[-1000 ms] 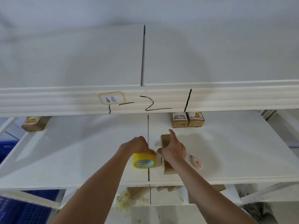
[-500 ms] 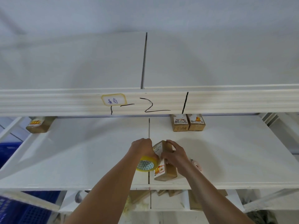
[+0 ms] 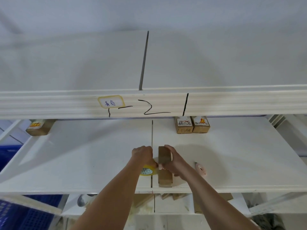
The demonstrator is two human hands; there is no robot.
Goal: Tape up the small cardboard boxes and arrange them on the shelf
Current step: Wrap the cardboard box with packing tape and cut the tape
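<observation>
A small brown cardboard box (image 3: pixel 164 156) lies lengthwise on the white shelf (image 3: pixel 93 156), close to its front edge. My right hand (image 3: pixel 174 161) grips the box from the right side, fingers curled over its top. My left hand (image 3: pixel 144 156) holds a yellow tape roll (image 3: pixel 147 171) just left of the box, thumb and fingers pinched at the box's near left side. Two taped boxes (image 3: pixel 191 125) with labels stand side by side at the back of the shelf. Another labelled box (image 3: pixel 39 127) sits at the back left.
A pink box cutter (image 3: pixel 200 170) lies on the shelf right of my right hand. An upper shelf beam (image 3: pixel 232 102) with a handwritten label hangs above. Blue crates (image 3: pixel 25 213) stand at lower left. More cardboard boxes lie on the shelf below.
The box was turned from a tilted, label-showing pose to lie flat with a plain brown side up. My left hand and the tape roll stayed at its left.
</observation>
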